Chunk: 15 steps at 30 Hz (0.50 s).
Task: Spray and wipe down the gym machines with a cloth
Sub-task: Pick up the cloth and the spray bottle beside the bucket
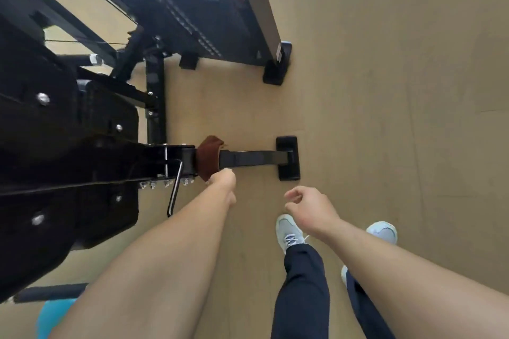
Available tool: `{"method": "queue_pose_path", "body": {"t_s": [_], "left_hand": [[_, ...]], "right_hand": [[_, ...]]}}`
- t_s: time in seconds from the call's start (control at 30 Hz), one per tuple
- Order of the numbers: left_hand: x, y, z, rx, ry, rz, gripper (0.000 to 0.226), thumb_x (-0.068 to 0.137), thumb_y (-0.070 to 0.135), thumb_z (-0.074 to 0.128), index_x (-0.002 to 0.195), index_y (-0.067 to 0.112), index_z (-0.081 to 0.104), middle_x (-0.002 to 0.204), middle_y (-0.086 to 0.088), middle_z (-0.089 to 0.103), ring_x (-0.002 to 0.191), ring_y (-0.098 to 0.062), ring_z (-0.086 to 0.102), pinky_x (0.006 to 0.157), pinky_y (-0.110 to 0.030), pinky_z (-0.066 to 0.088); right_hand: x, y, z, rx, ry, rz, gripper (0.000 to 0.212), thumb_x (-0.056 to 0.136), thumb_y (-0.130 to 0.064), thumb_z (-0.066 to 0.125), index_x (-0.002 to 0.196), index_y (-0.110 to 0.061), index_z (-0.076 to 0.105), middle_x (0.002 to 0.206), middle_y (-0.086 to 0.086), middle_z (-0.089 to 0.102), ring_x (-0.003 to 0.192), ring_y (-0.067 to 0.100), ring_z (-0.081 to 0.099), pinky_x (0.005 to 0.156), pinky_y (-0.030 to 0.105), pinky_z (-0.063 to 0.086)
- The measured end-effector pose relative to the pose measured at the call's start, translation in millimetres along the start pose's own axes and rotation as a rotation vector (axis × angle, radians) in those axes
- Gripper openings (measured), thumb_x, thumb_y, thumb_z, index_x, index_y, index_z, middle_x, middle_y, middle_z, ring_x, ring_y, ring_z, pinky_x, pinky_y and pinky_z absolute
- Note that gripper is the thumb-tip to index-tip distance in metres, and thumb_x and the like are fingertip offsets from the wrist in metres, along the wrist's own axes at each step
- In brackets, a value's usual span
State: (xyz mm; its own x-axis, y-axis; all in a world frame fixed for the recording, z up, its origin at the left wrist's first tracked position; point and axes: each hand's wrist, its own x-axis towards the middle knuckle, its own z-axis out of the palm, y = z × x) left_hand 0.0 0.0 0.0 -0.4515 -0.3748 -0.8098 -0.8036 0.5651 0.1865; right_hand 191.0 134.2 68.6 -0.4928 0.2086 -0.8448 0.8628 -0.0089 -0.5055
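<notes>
Cloth: brown cloth [208,156] draped over the black frame bar [248,158] of the gym machine [68,146], centre.
Left hand [223,181]: apparently pinching the cloth's near edge; fingers mostly hidden.
Right hand [308,208]: loosely curled, holding nothing, above the floor [385,91].

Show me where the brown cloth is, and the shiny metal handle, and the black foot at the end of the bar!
brown cloth [207,157], head view: middle of the fold draped over the bar.
shiny metal handle [175,190], head view: midway along its straight rod.
black foot [289,170], head view: lower part of the pad.
</notes>
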Motion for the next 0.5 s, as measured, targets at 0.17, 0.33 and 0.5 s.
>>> {"method": "queue_pose_path", "body": {"t_s": [0.17,0.33,0.5], "left_hand": [[48.5,8.2,-5.6,-0.121,0.061,0.054,0.037,0.106,0.03,0.047,0.125,0.001,0.058,0.118,-0.016,0.072,0.073,-0.031,0.064,0.06,-0.027,0.046],[62.4,15.3,-5.3,-0.021,0.046,0.075,0.034,0.112,0.026,0.03,0.114,-0.003,0.049,0.092,-0.022,0.07,0.05,-0.032,0.066,0.031,-0.023,0.043],[30.2,-2.1,5.3,-0.071,0.016,0.114,0.024,0.107,0.005,0.036,0.106,-0.006,0.057,0.088,-0.012,0.076,0.082,-0.025,0.061,0.064,-0.028,0.048]], "right_hand": [[34.5,23.3,41.9,0.028,-0.039,0.03,0.025,0.099,-0.02,0.053,0.118,-0.031,0.065,0.111,-0.012,0.066,0.098,0.013,0.066,0.077,0.027,0.052],[30.6,60.6,68.5,0.046,-0.103,0.086,0.024,0.1,-0.021,0.051,0.117,-0.031,0.065,0.106,-0.016,0.064,0.092,0.005,0.063,0.079,0.025,0.05],[13.0,94.3,58.6,0.111,0.015,0.208,0.02,0.1,-0.021,0.054,0.109,-0.033,0.067,0.104,-0.013,0.068,0.088,0.011,0.065,0.067,0.022,0.048]]}}
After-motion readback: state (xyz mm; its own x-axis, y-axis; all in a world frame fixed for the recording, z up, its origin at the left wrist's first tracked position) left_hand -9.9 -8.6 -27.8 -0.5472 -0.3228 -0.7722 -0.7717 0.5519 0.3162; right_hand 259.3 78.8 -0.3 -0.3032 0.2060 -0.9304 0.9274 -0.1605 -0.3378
